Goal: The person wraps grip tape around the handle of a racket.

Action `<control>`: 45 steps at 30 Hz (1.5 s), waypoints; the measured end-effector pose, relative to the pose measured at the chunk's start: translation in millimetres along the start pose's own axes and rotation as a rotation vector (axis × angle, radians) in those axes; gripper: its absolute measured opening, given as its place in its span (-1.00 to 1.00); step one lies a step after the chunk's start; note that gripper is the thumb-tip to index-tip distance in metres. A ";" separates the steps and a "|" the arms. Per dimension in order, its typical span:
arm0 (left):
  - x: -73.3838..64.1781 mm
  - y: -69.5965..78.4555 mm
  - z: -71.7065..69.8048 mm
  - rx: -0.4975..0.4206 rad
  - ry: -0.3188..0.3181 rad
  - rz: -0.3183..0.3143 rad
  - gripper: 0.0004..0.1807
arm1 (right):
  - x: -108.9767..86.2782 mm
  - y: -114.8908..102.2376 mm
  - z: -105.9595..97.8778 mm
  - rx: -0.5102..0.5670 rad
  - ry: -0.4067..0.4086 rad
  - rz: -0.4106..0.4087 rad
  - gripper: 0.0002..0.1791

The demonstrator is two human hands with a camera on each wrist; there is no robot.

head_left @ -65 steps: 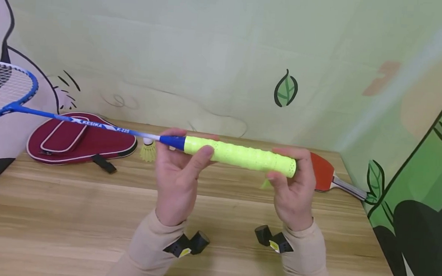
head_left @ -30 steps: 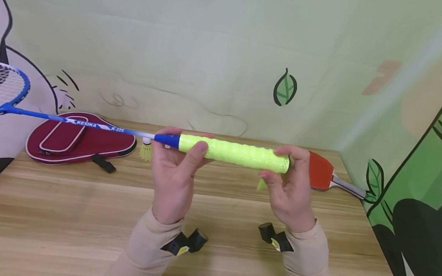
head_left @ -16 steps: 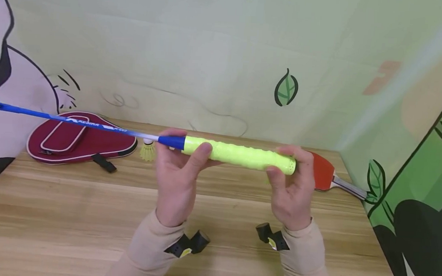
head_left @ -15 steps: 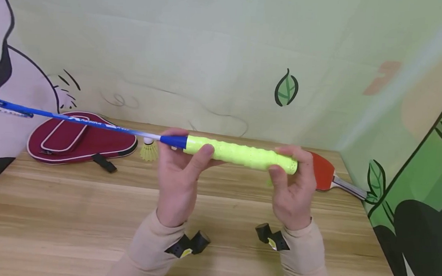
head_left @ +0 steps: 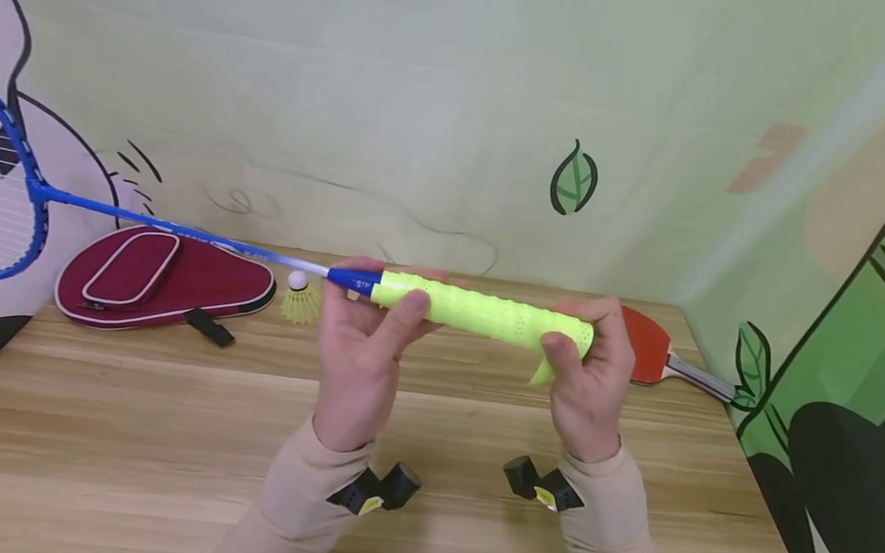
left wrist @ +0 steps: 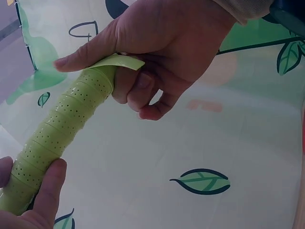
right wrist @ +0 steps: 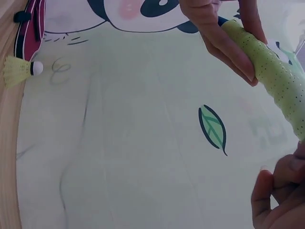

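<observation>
A blue badminton racket point(head_left: 219, 243) is held across the head view above the table, its strung head cut off at the left edge. Bright yellow perforated overgrip point(head_left: 478, 310) covers its handle in overlapping turns. My left hand point(head_left: 359, 364) grips the handle beside the blue cone, thumb in front and fingers behind. At the butt end, my right hand point(head_left: 593, 376) pinches the wrapped handle between thumb and fingers. A short loose tail point(head_left: 542, 372) of the overgrip hangs below it; in the left wrist view this flap point(left wrist: 121, 62) sticks out under the right thumb.
On the wooden table point(head_left: 179, 430), a maroon paddle case point(head_left: 187, 284) lies back left with a black strap. A yellow shuttlecock point(head_left: 301, 298) sits beside it. Behind my right hand lies a red table tennis paddle point(head_left: 647, 346). A printed cloth backdrop point(head_left: 451, 118) rises behind the table.
The racket has rolled about its shaft: its head was edge-on half a second ago and now shows its strings. My right thumb has shifted onto the handle's end, and the loose tail shows more again.
</observation>
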State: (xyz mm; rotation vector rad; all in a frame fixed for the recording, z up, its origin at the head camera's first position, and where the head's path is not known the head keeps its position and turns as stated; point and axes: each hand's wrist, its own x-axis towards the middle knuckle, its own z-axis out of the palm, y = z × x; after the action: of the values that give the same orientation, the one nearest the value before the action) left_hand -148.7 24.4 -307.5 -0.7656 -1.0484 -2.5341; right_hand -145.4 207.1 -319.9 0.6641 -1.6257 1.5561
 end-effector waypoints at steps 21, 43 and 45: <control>1.8 2.2 -1.2 0.014 0.054 -0.001 -0.66 | -0.3 -2.3 -4.8 0.031 -0.165 0.011 -0.30; 0.9 -0.1 -2.6 -0.036 -0.033 0.048 -0.65 | -0.3 -0.5 -6.9 -0.106 -0.182 0.028 -0.36; 1.1 0.1 -3.0 -0.023 -0.029 0.061 -0.67 | -0.3 -0.3 -8.5 -0.096 -0.221 0.053 -0.33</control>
State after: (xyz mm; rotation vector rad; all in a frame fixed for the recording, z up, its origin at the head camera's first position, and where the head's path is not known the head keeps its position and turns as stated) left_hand -150.7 22.2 -308.5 -0.8298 -0.9906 -2.4949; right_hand -143.5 215.4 -320.3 0.7680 -1.8826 1.4731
